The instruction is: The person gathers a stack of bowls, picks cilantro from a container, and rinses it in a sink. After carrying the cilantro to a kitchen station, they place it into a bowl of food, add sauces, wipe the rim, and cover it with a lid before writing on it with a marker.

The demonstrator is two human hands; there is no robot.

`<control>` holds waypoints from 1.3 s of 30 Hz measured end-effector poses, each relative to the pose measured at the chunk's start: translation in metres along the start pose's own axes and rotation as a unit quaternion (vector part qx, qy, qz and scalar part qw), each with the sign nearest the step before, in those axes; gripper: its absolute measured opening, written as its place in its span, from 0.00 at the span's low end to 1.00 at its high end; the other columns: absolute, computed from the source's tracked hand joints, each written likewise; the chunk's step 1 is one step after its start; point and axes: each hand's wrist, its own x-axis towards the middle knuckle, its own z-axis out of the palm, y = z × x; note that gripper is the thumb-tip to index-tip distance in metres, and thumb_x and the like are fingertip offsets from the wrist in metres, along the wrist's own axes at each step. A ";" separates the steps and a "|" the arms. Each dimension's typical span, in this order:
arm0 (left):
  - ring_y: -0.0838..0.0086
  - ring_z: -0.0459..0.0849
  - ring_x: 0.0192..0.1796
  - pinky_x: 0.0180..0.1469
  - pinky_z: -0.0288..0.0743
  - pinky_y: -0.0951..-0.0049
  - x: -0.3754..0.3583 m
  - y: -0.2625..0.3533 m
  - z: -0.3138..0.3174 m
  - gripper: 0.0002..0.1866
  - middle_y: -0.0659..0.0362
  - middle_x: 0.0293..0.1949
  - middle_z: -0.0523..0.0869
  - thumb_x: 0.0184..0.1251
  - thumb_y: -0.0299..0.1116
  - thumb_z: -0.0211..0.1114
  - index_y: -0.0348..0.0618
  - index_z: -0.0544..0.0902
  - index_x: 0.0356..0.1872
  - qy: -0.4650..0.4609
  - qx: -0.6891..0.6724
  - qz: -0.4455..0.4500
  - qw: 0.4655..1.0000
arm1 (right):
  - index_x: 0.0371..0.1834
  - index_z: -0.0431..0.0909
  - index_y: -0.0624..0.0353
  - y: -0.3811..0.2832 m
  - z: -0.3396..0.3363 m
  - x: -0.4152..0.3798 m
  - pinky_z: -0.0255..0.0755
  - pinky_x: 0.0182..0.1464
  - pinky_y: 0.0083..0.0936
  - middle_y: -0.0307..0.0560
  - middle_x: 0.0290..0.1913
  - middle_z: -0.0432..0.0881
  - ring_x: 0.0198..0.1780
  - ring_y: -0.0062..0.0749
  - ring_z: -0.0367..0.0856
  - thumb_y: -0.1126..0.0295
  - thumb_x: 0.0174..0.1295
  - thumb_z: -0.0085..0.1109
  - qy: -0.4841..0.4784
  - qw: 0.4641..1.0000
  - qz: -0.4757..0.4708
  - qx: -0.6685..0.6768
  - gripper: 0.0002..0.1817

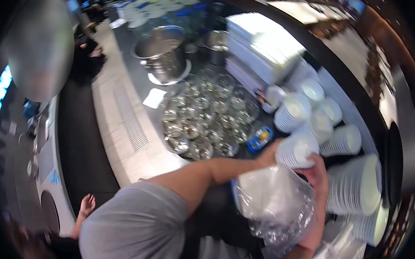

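Note:
A short stack of white cups (pixel 297 149) is between my two hands. My left hand (pixel 268 155) reaches across and closes on the stack's left side, its fingers partly hidden behind the cups. On the lower right side, my right hand (pixel 317 173) wraps its fingers round the same stack. A clear plastic bag (pixel 272 195) hangs just below the stack, against my right hand and forearm, with white contents showing through. Beside my left hand lies a small blue and yellow packet (pixel 260 139).
Many clear glasses (pixel 208 115) crowd the counter at left, near a steel bucket (pixel 162 53). More stacks of white cups (pixel 293 112) and tall stacks of larger white tubs (pixel 356 186) line the right side. White boxes (pixel 265 45) stand behind. Another person's hand (pixel 87 204) shows lower left.

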 end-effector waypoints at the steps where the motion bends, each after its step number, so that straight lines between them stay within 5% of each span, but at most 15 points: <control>1: 0.66 0.69 0.70 0.73 0.62 0.64 -0.001 -0.009 0.003 0.49 0.53 0.67 0.71 0.47 0.30 0.82 0.40 0.63 0.72 0.002 -0.066 -0.019 0.998 | 0.66 0.69 0.61 -0.001 0.009 -0.002 0.83 0.47 0.52 0.55 0.57 0.80 0.54 0.53 0.84 0.58 0.56 0.58 0.004 1.000 -0.009 -0.003 0.33; 4: 0.62 0.69 0.72 0.73 0.64 0.61 -0.003 -0.029 0.000 0.48 0.51 0.67 0.72 0.50 0.33 0.80 0.41 0.63 0.72 -0.016 -0.114 -0.032 0.993 | 0.67 0.66 0.64 -0.003 0.009 0.007 0.84 0.47 0.50 0.58 0.56 0.81 0.52 0.52 0.85 0.59 0.51 0.55 0.011 0.999 0.038 0.001 0.37; 6: 0.61 0.71 0.71 0.73 0.65 0.60 -0.005 -0.047 0.011 0.47 0.50 0.67 0.73 0.49 0.34 0.81 0.41 0.64 0.71 -0.005 -0.291 -0.065 0.955 | 0.67 0.65 0.65 -0.003 0.008 0.007 0.85 0.47 0.50 0.59 0.56 0.80 0.52 0.52 0.85 0.61 0.50 0.53 0.026 0.998 0.059 -0.007 0.38; 8: 0.58 0.72 0.70 0.72 0.66 0.59 -0.006 0.014 -0.009 0.47 0.48 0.66 0.74 0.47 0.37 0.82 0.40 0.65 0.69 0.000 0.038 0.000 0.999 | 0.67 0.64 0.69 -0.004 0.014 0.003 0.82 0.56 0.51 0.63 0.57 0.79 0.53 0.56 0.84 0.64 0.48 0.51 0.053 0.997 0.047 0.013 0.38; 15: 0.50 0.72 0.66 0.69 0.67 0.56 -0.002 0.034 -0.021 0.50 0.46 0.64 0.73 0.43 0.37 0.82 0.39 0.65 0.69 -0.003 0.118 0.075 0.990 | 0.68 0.61 0.69 -0.009 0.028 -0.020 0.85 0.49 0.50 0.61 0.58 0.78 0.52 0.56 0.85 0.63 0.49 0.51 0.099 0.995 0.028 0.007 0.39; 23: 0.47 0.64 0.68 0.70 0.64 0.56 0.023 0.109 -0.048 0.53 0.46 0.65 0.67 0.33 0.35 0.84 0.38 0.66 0.68 -0.014 0.186 0.113 0.976 | 0.64 0.69 0.66 -0.054 0.061 -0.052 0.82 0.49 0.31 0.50 0.54 0.79 0.49 0.39 0.85 0.62 0.55 0.56 0.140 0.985 -0.093 -0.036 0.32; 28: 0.46 0.67 0.67 0.72 0.63 0.54 0.033 0.166 -0.069 0.58 0.43 0.66 0.66 0.31 0.29 0.81 0.39 0.58 0.71 0.058 0.118 0.137 0.982 | 0.64 0.69 0.66 -0.103 0.121 -0.076 0.74 0.59 0.35 0.49 0.54 0.78 0.55 0.39 0.80 0.62 0.54 0.58 0.117 0.980 -0.122 -0.102 0.33; 39: 0.47 0.66 0.70 0.73 0.61 0.54 -0.061 0.300 -0.160 0.57 0.45 0.67 0.67 0.32 0.29 0.79 0.37 0.59 0.72 0.117 0.195 0.182 0.957 | 0.62 0.70 0.68 -0.086 0.274 -0.138 0.79 0.51 0.36 0.53 0.51 0.79 0.49 0.41 0.83 0.60 0.55 0.56 0.013 0.982 -0.124 -0.144 0.32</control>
